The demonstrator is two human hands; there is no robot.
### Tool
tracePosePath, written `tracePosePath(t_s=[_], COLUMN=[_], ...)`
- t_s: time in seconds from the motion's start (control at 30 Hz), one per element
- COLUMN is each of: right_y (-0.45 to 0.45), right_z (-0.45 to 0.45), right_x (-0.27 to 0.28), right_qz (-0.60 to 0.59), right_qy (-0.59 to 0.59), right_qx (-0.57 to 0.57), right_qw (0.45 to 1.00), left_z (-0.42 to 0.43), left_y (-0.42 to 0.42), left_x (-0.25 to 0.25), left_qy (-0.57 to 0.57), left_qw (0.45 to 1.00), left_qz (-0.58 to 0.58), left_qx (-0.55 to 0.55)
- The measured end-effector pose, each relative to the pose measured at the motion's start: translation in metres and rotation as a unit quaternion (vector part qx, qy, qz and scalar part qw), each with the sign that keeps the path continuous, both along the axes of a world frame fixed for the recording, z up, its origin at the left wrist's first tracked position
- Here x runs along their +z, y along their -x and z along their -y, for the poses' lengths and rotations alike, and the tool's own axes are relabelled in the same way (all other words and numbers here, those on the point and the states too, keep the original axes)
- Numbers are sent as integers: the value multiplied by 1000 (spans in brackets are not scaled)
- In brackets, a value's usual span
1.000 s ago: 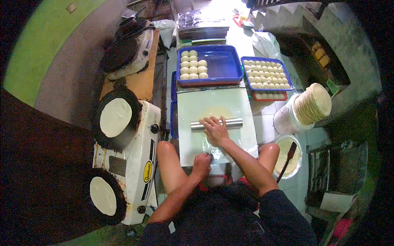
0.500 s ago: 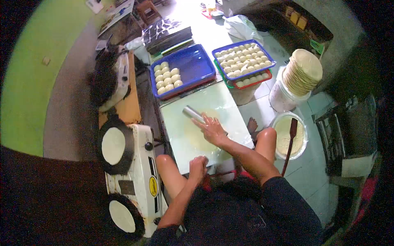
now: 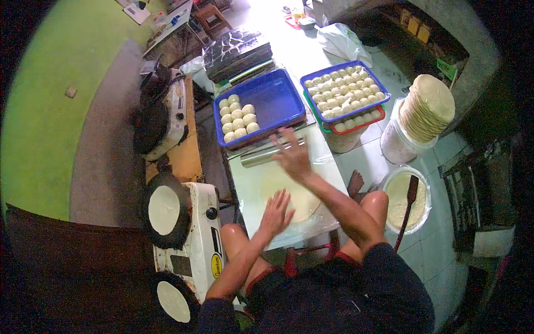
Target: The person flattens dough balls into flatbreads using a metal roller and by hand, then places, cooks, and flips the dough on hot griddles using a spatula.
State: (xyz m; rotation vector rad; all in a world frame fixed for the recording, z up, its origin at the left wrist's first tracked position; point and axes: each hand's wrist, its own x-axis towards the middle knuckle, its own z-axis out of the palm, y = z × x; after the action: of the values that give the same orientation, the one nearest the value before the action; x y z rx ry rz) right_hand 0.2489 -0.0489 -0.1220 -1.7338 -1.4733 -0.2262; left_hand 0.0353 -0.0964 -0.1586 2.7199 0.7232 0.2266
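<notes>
A thin flat sheet of dough (image 3: 305, 201) lies on the pale board (image 3: 250, 192) in front of me, under or against clear plastic film. My left hand (image 3: 275, 212) is open, its fingers stretched out at the left edge of the dough. Across the board's far side lies a metal rolling pin (image 3: 258, 158). My right hand (image 3: 293, 158) is over the pin's right end, fingers spread and slightly blurred. Whether it touches the pin I cannot tell.
Beyond the board, a blue tray (image 3: 278, 97) has dough balls on its left. Another blue tray of balls (image 3: 346, 92) stands right. Stacked flatbreads (image 3: 428, 106) top a bucket; a batter-like tub (image 3: 403, 203) holds a spatula (image 3: 411, 192). Left, a stove (image 3: 203, 222) carries two pans with flatbreads (image 3: 164, 210).
The rolling pin has gone from the middle of the dough to the board's far side. My right hand has spread its fingers. My left hand has opened and moved onto the board.
</notes>
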Motion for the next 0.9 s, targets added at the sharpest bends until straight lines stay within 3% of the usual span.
tracePosePath(t_s=[0.03,0.07,0.13,0.17,0.23,0.27,0.3,0.37,0.47,0.53,0.67,0.73,0.83,0.87,0.9], right_y=[-25,-56,-100,-135,-168,-165,-150,-126,-104,-105,-108,-101,-84,-63,-10], right_z=[24,58,150,199,316,360,406,457,489,489,502,498,426,389,328], right_x=[10,13,32,-12,-64,-77,-108,-135,-176,-185,-165,-125,-57,-27,30], right_qz=[-60,1,-94,-60,35,-115,-160,-243,-263,-281,-282,-209,-86,-48,-107], right_qy=[-19,1,-1,10,162,204,277,349,258,259,226,213,179,161,115], right_qx=[4,-81,-152,-234,-366,-367,-490,-547,-510,-546,-519,-478,-296,-206,-76], right_qw=[998,997,984,970,916,900,811,721,777,745,775,826,934,964,985], left_z=[-18,-35,-60,-63,-48,-47,-45,-52,-33,-10,20,33,60,73,85], left_y=[-13,-29,-59,-64,-65,-62,-57,-61,-71,-57,4,49,118,137,149], left_x=[-7,-14,-18,-20,-19,-21,-23,-26,-22,-21,-4,6,4,26,66], left_qy=[-26,-52,-58,-61,-27,-21,-12,-35,-38,-14,26,49,5,-31,-64], left_qw=[999,994,995,995,996,996,995,994,991,991,986,980,959,957,951], left_qz=[-47,-91,-78,-75,-83,-90,-101,-91,-95,-107,-111,-66,85,36,-16], left_qx=[-1,-2,5,10,24,17,7,46,87,74,123,183,272,286,301])
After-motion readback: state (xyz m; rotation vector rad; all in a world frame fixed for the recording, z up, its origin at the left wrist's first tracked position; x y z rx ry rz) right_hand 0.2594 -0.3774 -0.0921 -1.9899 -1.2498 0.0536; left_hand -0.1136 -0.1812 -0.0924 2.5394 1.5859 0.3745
